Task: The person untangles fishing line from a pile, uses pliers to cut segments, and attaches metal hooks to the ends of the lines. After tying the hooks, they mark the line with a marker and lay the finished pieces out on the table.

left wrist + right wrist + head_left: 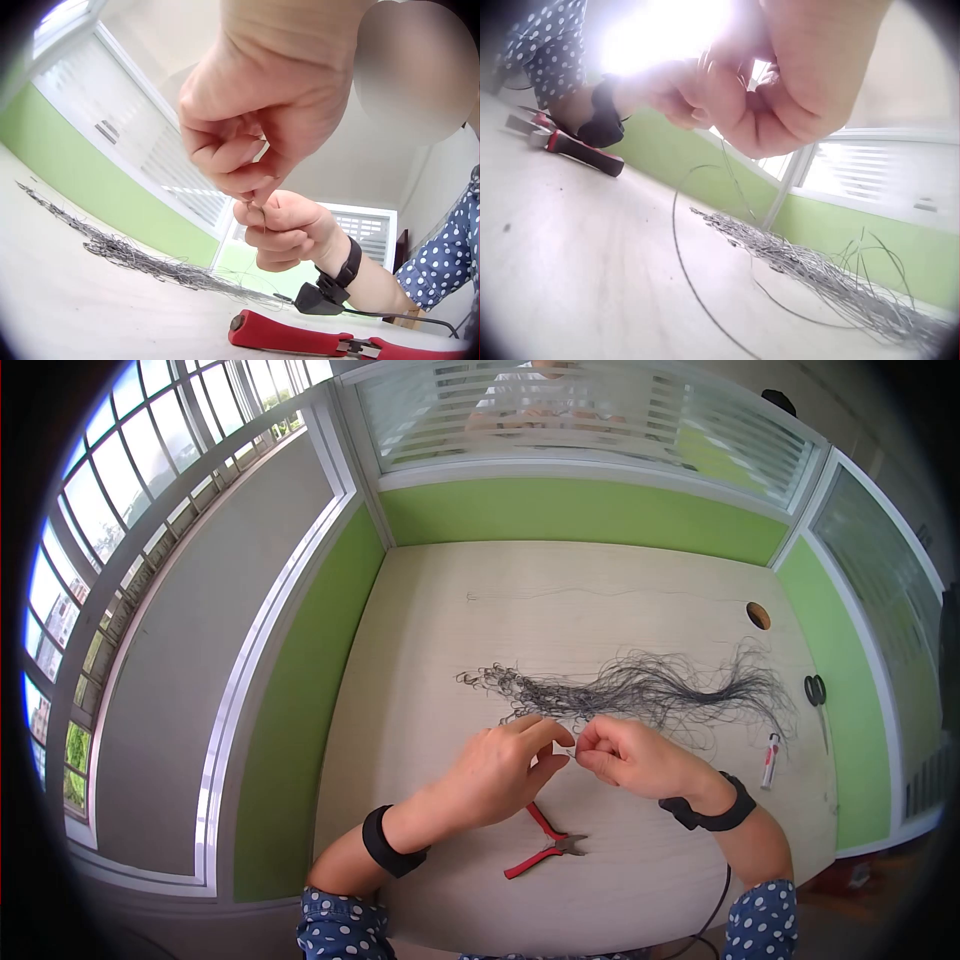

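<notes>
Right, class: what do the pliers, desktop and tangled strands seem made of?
Pliers: metal jaws, by their grey sheen; smooth red-and-black handles suggest plastic. Desktop: probably matt wood laminate, by its pale grain. Strands: dull, springy grey loops suggest wire or nylon line.

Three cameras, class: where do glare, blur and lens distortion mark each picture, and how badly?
Head view: wide-lens bowing of the partition's white rail, black corners; left wrist view: a heavily blurred oval at upper right, while the red pliers read clearly; right wrist view: white glare above the left hand, washing out its edge.
</notes>
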